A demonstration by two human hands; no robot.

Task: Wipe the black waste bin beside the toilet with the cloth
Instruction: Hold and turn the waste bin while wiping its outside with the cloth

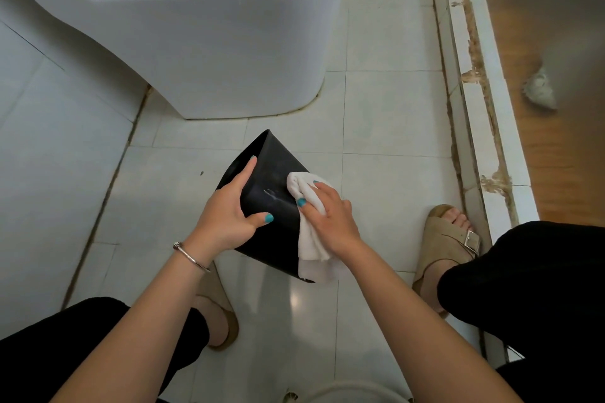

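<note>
The floor (386,108) of pale tiles fills most of the view, with the toilet (209,42) at the far left and a stained sill (474,82) running along the right. Beyond the sill lies wooden flooring with a blurred whitish lump that I cannot identify.

The bin (271,180) is held tipped over just in front of the toilet base, between the person's knees. It seems lifted off the tiles, though its underside is out of sight. Which end is its mouth is hard to tell: the far-left end looks like an open rim.

The left hand (226,209) grips the bin, fingers curled over its left edge and thumb laid across the near face. The right hand (330,216) clutches the bunched cloth (311,229) and presses it to the bin's right side; the cloth's tail hangs down and covers the bin's near-right corner.

Wiping looks to be under way on the outer wall. A pale smear shows on the black face just left of the cloth, so the next stroke probably calls for sliding the cloth left over it while the left hand steadies, then turning the bin to reach its hidden sides.

Sandalled feet rest on either side, and a pale round object is cut off at the bottom edge.
</note>
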